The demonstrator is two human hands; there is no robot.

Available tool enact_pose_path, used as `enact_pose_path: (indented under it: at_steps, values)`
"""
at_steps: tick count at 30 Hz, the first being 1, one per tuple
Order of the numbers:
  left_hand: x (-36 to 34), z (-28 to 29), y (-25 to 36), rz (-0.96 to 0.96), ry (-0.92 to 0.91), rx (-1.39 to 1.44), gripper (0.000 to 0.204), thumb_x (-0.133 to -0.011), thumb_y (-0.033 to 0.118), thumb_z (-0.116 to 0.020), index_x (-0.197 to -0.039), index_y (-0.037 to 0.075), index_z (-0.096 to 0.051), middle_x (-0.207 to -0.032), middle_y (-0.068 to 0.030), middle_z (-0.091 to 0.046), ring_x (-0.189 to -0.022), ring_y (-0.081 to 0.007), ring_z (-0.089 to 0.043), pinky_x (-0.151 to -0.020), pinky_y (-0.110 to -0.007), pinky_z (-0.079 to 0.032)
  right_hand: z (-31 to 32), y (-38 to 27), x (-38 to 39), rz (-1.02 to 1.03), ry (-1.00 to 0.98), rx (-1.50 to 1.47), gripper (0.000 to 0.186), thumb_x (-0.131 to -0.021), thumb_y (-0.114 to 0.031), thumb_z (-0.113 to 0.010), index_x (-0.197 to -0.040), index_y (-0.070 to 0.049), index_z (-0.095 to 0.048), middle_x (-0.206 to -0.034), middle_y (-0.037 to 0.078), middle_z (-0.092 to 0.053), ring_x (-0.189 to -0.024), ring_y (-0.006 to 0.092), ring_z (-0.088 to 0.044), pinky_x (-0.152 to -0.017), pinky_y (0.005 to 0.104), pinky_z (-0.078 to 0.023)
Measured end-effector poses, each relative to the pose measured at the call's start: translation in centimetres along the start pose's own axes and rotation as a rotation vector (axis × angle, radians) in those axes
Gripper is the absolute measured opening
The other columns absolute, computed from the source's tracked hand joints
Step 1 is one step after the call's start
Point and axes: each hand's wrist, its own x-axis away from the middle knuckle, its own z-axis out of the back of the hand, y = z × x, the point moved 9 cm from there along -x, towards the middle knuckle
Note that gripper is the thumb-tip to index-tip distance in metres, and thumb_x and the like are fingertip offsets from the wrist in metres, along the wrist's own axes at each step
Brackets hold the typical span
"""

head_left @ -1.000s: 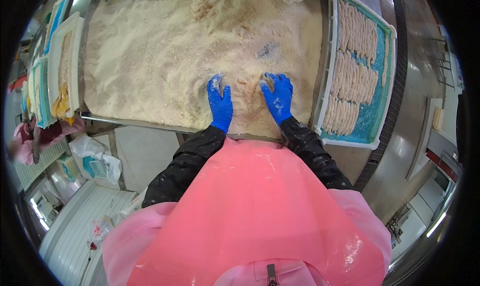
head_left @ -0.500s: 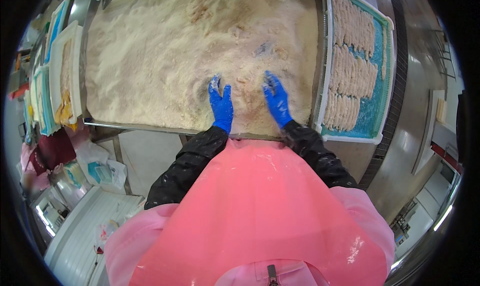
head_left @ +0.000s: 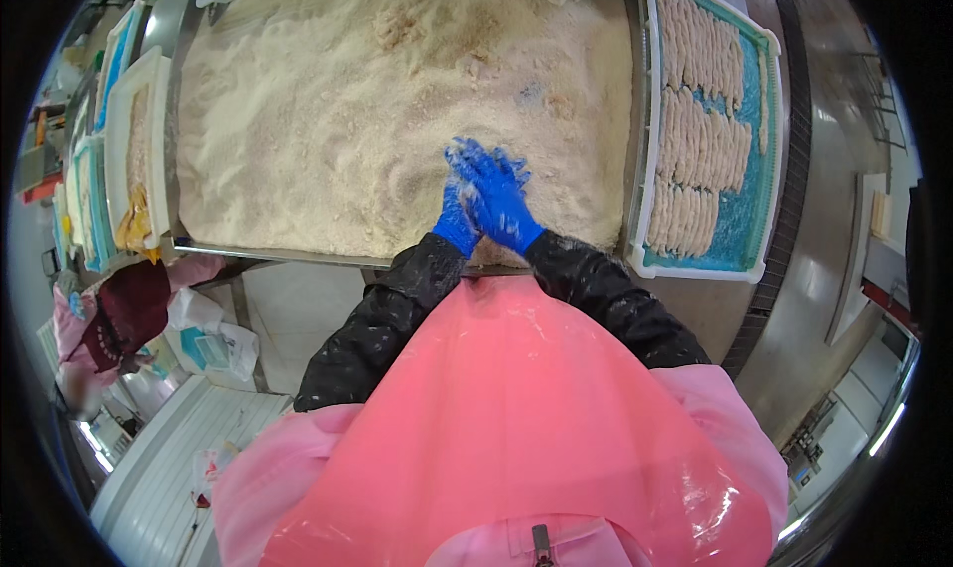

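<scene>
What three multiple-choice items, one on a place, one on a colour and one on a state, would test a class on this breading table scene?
1. Where is the blue-lined white tray of breaded strips?
A. Right of the crumb bed
B. On the floor
C. Left of the crumb bed

2. What colour are the gloves?
A. Yellow
B. Blue
C. White

3. How are the hands?
A. Wide apart
B. Behind the back
C. Pressed together

Answers:
1 A: it lies at the right edge of the big table of pale breadcrumbs.
2 B: both the left hand and the right hand wear blue.
3 C: they overlap above the crumbs.
</scene>
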Motion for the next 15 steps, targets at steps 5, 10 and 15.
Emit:
enact_pose_path:
  at_steps: [5,10,15]
  values:
    - [6.8,2.9,4.7,-0.153,0.741,-0.161,0.054,-0.098,0.05,-0.034,-0.13,0.009,-0.048,-0.127,-0.0154,-0.053,-0.11,-0.0276,-0.055,-0.093,-0.043,-0.045,6.2,3.9,-11.0,0.438,-0.152,0.368,0.043,-0.089,-0.03,-0.052,-0.127,-0.012,-0.052,-0.128,0.014,-0.049,-0.116,0.0322,-0.046,-0.097,0.0526,-0.033]
    - [9.9,2.1,9.8,-0.576,0.818,-1.058,0.043,-0.091,0.024,-0.055,-0.131,0.009,-0.048,-0.124,-0.0107,-0.054,-0.113,-0.0252,-0.052,-0.093,-0.038,-0.044,8.5,4.4,-15.3,0.559,-0.153,0.236,0.027,-0.082,-0.024,-0.062,-0.106,-0.012,-0.064,-0.129,0.011,-0.049,-0.127,0.0345,-0.035,-0.106,0.0546,-0.018]
    - [4.9,-4.6,8.5,-0.473,0.528,-2.481,0.047,-0.082,0.02,-0.065,-0.126,0.011,-0.053,-0.126,-0.0123,-0.05,-0.121,-0.0322,-0.044,-0.101,-0.045,-0.034,10.3,6.3,-13.1,0.357,-0.222,-0.243,0.03,-0.079,-0.017,-0.066,-0.108,-0.01,-0.063,-0.096,0.011,-0.065,-0.087,0.0288,-0.063,-0.077,0.0351,-0.05]
